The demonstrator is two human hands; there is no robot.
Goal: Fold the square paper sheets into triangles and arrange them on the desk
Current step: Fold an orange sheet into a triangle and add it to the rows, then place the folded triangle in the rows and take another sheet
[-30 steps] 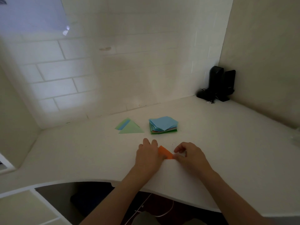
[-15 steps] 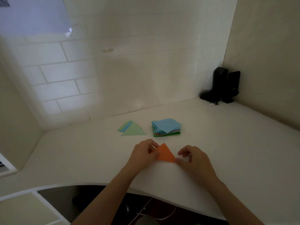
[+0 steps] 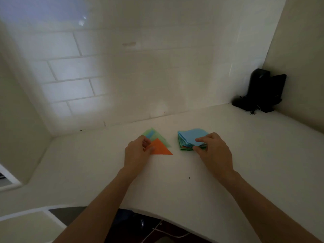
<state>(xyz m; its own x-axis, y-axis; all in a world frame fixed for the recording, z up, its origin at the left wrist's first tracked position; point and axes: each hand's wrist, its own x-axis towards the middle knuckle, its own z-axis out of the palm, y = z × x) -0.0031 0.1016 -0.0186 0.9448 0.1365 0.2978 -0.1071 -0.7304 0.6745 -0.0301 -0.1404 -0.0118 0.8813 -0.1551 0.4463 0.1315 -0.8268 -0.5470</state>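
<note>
A: Setting down a finished piece, by the look of it. Far left on the desk (image 3: 98, 165), the left hand (image 3: 137, 151) has its fingertips curled onto the near left corner of the orange triangle (image 3: 160, 148), pinching or pressing it; which of the two cannot be told.

B: And where does that triangle lie?

A: Flat, overlapping the near edge of the green triangles (image 3: 154, 135) already folded and laid out, with a strip of blue showing among them. So the arranging step for this sheet looks nearly done, judged from how it sits.

B: What about further right?

A: Just beside the triangles, with a bare gap of desk between, is the stack of square sheets (image 3: 190, 140), light blue on top, other colours showing at its edges. The right hand (image 3: 213, 149) is on the stack's right side, thumb and forefinger closed on the corner of the top sheets. How many it holds cannot be told.

B: So the next step has begun?

A: Probably: one hand parks the folded piece, the other fetches a fresh square. The next move calls for peeling off a single sheet without dragging the ones beneath, then bringing it to the open desk nearer the person for a corner-to-corner fold.

B: Anything else?

A: A black device (image 3: 263, 92) with a cable stands in the far right corner, well apart.
</note>
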